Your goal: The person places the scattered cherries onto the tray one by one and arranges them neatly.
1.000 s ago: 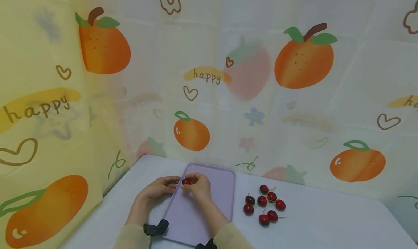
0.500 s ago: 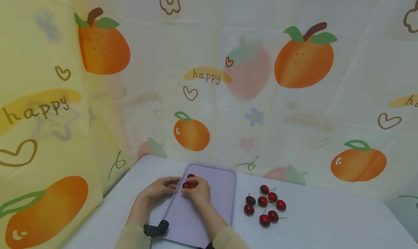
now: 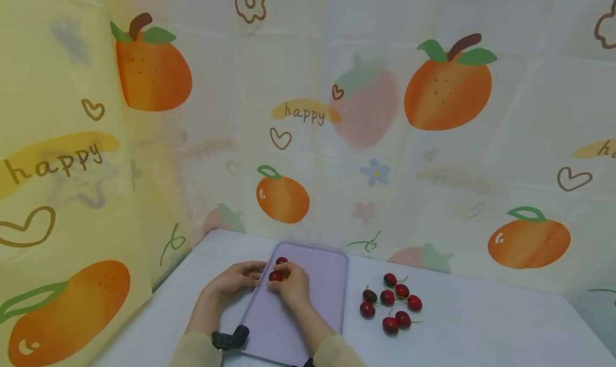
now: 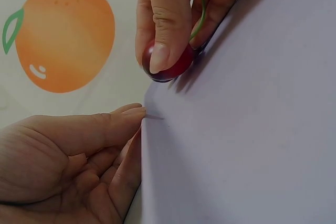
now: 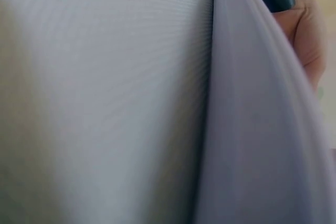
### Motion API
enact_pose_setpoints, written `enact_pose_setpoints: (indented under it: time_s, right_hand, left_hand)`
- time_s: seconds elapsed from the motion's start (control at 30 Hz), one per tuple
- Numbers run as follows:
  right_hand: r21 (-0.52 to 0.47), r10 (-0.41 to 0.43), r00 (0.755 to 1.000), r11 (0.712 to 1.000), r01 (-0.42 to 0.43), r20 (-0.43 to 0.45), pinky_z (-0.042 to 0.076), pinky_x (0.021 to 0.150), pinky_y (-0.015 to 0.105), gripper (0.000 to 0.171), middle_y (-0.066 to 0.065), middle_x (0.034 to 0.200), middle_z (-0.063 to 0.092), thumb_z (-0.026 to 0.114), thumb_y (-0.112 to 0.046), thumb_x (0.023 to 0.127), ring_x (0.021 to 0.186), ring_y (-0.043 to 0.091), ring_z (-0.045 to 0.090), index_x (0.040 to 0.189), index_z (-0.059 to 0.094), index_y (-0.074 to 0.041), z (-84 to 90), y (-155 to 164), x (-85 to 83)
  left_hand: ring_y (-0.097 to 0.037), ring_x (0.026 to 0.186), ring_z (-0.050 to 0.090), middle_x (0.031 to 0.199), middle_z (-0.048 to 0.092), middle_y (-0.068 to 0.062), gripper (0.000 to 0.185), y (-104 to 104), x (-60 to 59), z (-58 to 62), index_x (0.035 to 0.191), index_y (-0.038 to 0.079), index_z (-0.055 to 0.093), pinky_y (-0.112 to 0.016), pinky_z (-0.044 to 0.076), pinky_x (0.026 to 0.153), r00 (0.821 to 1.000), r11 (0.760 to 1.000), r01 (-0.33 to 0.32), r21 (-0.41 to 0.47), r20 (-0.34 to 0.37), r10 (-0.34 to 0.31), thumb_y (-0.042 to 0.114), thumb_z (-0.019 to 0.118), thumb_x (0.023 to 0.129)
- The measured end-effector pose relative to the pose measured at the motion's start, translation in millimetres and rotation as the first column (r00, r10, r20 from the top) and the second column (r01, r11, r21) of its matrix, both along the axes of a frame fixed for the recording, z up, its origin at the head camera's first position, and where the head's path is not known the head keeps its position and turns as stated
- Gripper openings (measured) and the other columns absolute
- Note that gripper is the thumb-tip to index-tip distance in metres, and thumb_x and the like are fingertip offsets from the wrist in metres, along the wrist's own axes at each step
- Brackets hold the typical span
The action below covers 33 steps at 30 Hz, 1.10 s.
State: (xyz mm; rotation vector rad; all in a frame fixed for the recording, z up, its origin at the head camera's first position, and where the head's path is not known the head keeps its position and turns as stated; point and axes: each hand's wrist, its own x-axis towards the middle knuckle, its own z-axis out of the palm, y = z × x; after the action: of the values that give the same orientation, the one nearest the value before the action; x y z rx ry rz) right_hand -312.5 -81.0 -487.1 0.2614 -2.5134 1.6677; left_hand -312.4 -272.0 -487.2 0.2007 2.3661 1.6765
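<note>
Right hand (image 3: 292, 285): reaches over the tray (image 3: 323, 303) by its left edge, thumb and fingers clamped on a cherry.
Held cherry (image 3: 276, 276): sits at those fingertips, inside the tray's left edge and a little short of the far left corner; a second ago it was closer to that corner, and against half a second ago it has come only slightly nearer the person. I can't tell whether it rests on the tray.
Second cherry (image 3: 281, 260): lies near the far left corner, just beyond the held one and partly hidden by the hand; a second ago I couldn't make it out.
Left hand (image 3: 236, 277): fingers loosely bent, close together, fingertips against the outside of the tray's left edge, same as before.
Loose cherries (image 3: 387, 298): eight, some with stems, on the desk (image 3: 481, 324) beyond the tray's right edge, unchanged.
Curtain (image 3: 308, 51): printed with oranges, hanging along the desk's far edge.
</note>
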Motion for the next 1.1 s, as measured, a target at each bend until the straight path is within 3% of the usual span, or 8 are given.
enact_pose_setpoints:
  time_s: [0.23, 0.47, 0.73, 0.97, 1.1]
  right_hand:
    - [0.011, -0.014, 1.000, 1.000, 0.014, -0.013, 0.050, 0.073, 0.024, 0.033, 0.005, 0.087, 0.075, 0.089, -0.006, 0.063, 0.076, 0.008, 0.060, 0.093, 0.076, -0.009, -1.1, -0.8, -0.4]
    - [-0.003, -0.003, 1.000, 1.000, 0.003, -0.027, 0.049, 0.072, 0.021, 0.035, 0.006, 0.087, 0.076, 0.089, -0.005, 0.062, 0.076, 0.008, 0.061, 0.094, 0.075, -0.008, 0.2, -1.6, 0.6]
    - [0.007, -0.007, 1.000, 1.000, 0.007, -0.026, 0.050, 0.074, 0.022, 0.035, 0.005, 0.088, 0.076, 0.089, -0.004, 0.062, 0.078, 0.009, 0.063, 0.094, 0.075, -0.007, 0.0, -0.9, 2.5]
    - [-0.018, -0.001, 0.997, 1.000, 0.000, -0.074, 0.049, 0.069, 0.022, 0.032, 0.005, 0.086, 0.075, 0.088, -0.005, 0.062, 0.072, 0.006, 0.058, 0.092, 0.075, -0.007, 3.3, 0.6, 5.7]
    - [-0.047, -0.013, 1.000, 0.999, 0.013, -0.002, 0.051, 0.072, 0.025, 0.033, 0.006, 0.090, 0.076, 0.088, -0.008, 0.064, 0.076, 0.009, 0.060, 0.094, 0.075, -0.006, 4.8, 0.2, 3.1]
  left_hand:
    - [-0.021, 0.114, 0.061, 0.134, 0.061, -0.023, 0.054, 1.6, 0.1, -0.1, 0.139, -0.001, 0.053, -0.036, 0.048, 0.098, 1.000, 0.999, -0.028, -0.021, 0.006, 0.028, 0.005, 0.065, 0.087]
    - [-0.024, 0.117, 0.061, 0.135, 0.060, -0.025, 0.055, 0.8, 0.8, -0.2, 0.139, -0.003, 0.051, -0.037, 0.048, 0.099, 1.000, 0.999, -0.022, -0.028, -0.004, 0.022, 0.006, 0.066, 0.087]
    - [-0.023, 0.115, 0.061, 0.135, 0.061, -0.024, 0.056, -0.2, 0.5, -1.2, 0.140, -0.003, 0.051, -0.033, 0.049, 0.097, 1.000, 1.000, -0.011, -0.026, -0.003, 0.011, 0.007, 0.066, 0.087]
    - [-0.020, 0.113, 0.062, 0.134, 0.061, -0.023, 0.055, 0.1, 0.8, -0.2, 0.139, -0.003, 0.052, -0.028, 0.049, 0.094, 1.000, 1.000, -0.010, -0.025, -0.008, 0.010, 0.007, 0.066, 0.087]
    - [-0.020, 0.114, 0.062, 0.135, 0.061, -0.024, 0.055, -0.1, -1.0, -0.7, 0.139, -0.003, 0.052, -0.026, 0.048, 0.093, 1.000, 1.000, -0.004, -0.024, -0.013, 0.004, 0.008, 0.066, 0.087]
